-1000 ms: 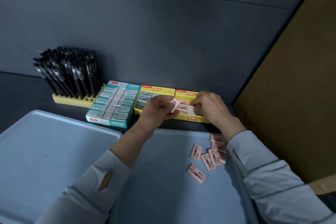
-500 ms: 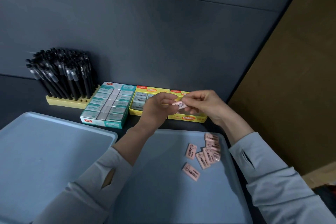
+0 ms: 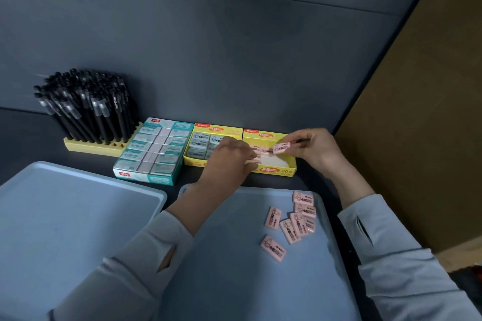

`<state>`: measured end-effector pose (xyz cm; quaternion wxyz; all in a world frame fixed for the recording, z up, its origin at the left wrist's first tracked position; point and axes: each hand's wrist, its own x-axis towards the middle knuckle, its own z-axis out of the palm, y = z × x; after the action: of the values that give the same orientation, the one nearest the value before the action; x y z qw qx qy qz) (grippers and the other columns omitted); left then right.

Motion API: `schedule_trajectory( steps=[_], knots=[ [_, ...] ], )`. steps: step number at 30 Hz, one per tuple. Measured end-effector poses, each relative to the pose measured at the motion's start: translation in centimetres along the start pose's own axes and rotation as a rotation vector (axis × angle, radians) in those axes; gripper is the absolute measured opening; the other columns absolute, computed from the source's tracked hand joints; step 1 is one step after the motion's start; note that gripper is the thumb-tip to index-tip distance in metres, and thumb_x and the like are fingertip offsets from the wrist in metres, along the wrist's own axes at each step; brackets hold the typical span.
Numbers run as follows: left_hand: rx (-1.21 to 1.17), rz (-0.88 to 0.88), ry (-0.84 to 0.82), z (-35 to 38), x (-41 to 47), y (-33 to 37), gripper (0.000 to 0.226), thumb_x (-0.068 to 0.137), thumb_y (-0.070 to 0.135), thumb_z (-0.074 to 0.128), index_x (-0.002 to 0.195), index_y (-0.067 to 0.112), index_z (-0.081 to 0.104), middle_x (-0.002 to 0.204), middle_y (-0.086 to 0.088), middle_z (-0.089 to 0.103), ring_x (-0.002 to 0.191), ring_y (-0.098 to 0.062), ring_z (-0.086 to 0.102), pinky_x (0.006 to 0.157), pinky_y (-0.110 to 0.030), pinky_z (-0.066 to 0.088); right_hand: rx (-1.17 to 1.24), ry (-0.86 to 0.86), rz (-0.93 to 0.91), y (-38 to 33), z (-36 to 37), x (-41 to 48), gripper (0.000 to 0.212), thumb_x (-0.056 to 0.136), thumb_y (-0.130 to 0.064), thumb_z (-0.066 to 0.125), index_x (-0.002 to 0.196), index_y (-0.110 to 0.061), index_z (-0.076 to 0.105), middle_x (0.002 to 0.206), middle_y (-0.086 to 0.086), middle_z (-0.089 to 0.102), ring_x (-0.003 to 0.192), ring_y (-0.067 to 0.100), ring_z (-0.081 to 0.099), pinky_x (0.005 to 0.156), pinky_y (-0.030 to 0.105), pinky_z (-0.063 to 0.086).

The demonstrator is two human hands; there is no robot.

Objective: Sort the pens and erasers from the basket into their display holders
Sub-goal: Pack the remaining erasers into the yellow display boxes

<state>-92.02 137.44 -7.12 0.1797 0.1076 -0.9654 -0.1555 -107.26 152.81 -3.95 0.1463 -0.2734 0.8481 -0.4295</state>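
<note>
My right hand (image 3: 314, 150) pinches a pink eraser (image 3: 281, 147) just above the right yellow display box (image 3: 271, 171). My left hand (image 3: 229, 163) reaches into that box's left end, its curled fingers holding the pink erasers standing there (image 3: 257, 157). Most of the box's white floor is bare. Several more pink erasers (image 3: 289, 224) lie loose on the right blue tray (image 3: 229, 276), below my right wrist. Black pens (image 3: 88, 109) stand in a yellow holder (image 3: 91, 148) at the far left.
A second yellow box with grey erasers (image 3: 199, 144) and a teal box of white erasers (image 3: 154, 150) stand in a row against the dark wall. Another blue tray (image 3: 52, 221) lies at the left. A brown panel (image 3: 417, 112) closes the right side.
Both hands held one eraser together above the box; now my right hand alone has it, and my left hand has dropped into the box's left end. The view shifted slightly.
</note>
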Motion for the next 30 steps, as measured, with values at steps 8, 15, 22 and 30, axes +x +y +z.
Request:
schedule_trajectory(
  steps=[8, 15, 22, 30],
  knots=[
    [0.380, 0.062, -0.090, 1.5, -0.2, -0.5, 0.024, 0.099, 0.024, 0.051, 0.119, 0.022, 0.063, 0.130, 0.010, 0.056, 0.128, -0.024, 0.037, 0.095, -0.031, 0.039, -0.154, -0.024, -0.052, 0.1, 2.5, 0.0, 0.021, 0.075, -0.009, 0.083, 0.095, -0.014, 0.078, 0.094, 0.002, 0.072, 0.085, 0.014, 0.070, 0.079, 0.026, 0.059],
    [0.373, 0.068, -0.038, 2.1, -0.2, -0.9, 0.015, 0.085, 0.019, 0.070, 0.100, 0.021, 0.073, 0.112, 0.008, 0.068, 0.115, -0.027, 0.052, 0.085, -0.035, 0.047, -0.459, -0.006, -0.195, 0.3, 3.2, 0.3, 0.016, 0.076, -0.015, 0.084, 0.090, -0.018, 0.078, 0.091, 0.000, 0.073, 0.085, 0.015, 0.066, 0.083, 0.029, 0.055],
    [0.357, 0.124, -0.018, 2.7, -0.1, -1.6, 0.016, 0.083, 0.013, 0.069, 0.097, 0.021, 0.071, 0.111, 0.005, 0.068, 0.109, -0.027, 0.055, 0.092, -0.037, 0.048, -0.481, 0.003, -0.281, 0.4, 3.6, 0.0, 0.014, 0.077, -0.014, 0.082, 0.090, -0.015, 0.079, 0.094, 0.002, 0.074, 0.090, 0.019, 0.068, 0.089, 0.031, 0.053],
    [-0.011, 0.043, 0.107, 1.4, -5.8, 3.5, 0.051, 0.083, 0.045, 0.053, 0.116, 0.010, 0.068, 0.111, -0.012, 0.066, 0.098, -0.035, 0.060, 0.091, -0.039, 0.046, -0.412, 0.049, -0.281, 0.8, 0.1, -5.7, 0.011, 0.089, -0.022, 0.071, 0.098, -0.022, 0.077, 0.099, -0.006, 0.074, 0.091, 0.011, 0.065, 0.085, 0.027, 0.051]
  ],
)
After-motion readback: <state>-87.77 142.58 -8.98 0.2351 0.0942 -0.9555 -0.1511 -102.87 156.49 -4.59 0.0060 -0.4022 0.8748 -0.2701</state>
